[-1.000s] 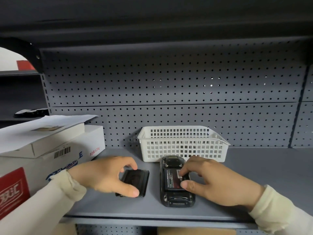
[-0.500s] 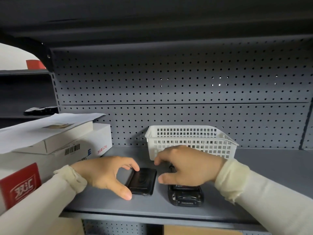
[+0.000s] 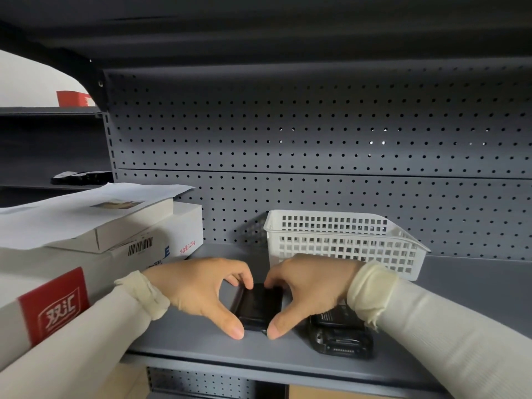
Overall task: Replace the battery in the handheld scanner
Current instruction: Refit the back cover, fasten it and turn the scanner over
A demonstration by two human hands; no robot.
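A black battery cover [image 3: 259,308] lies flat on the grey shelf [image 3: 201,338]. My left hand [image 3: 198,289] grips its left side, thumb at the near corner and fingers at the far edge. My right hand [image 3: 311,286] grips its right side the same way. The black handheld scanner [image 3: 341,334] lies face down just right of the cover, its back open with a battery showing. My right wrist and sleeve hide its far half.
A white plastic basket [image 3: 345,240] stands behind my right hand against the pegboard back wall. White cardboard boxes [image 3: 86,254] with a sheet of paper on top fill the shelf's left side. The shelf's front edge runs just below my thumbs.
My right hand left the scanner and moved left onto the black cover. Both hands now grip the cover, which has shifted slightly toward the scanner.
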